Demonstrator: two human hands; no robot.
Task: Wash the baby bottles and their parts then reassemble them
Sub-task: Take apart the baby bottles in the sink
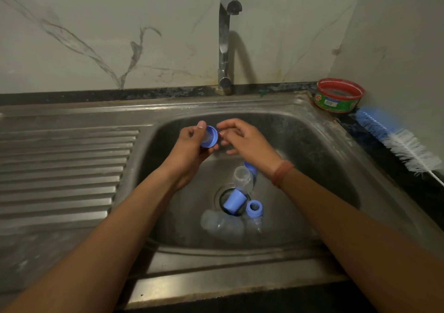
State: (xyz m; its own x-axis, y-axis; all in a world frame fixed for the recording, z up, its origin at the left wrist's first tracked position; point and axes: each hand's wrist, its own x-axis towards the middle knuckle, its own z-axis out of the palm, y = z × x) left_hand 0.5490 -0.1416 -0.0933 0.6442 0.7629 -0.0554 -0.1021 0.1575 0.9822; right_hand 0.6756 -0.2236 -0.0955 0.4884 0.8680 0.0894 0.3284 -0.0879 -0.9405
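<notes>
Over the sink (312,130), below the tap (224,48), the left hand (192,142) grips a blue ring (209,136), thumb on its rim. The right hand (242,139) hovers just beside the ring, fingers loosely spread and holding nothing. Down by the drain (222,196) lie a clear bottle (243,176), a blue cap (234,202), another ring (254,208) and a second bottle (221,225). Right of the sink on the desk sit a red tub (338,96) and a brush (394,139)

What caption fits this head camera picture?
Left hand holds a blue bottle ring over the sink; right hand reaches toward it.
</notes>
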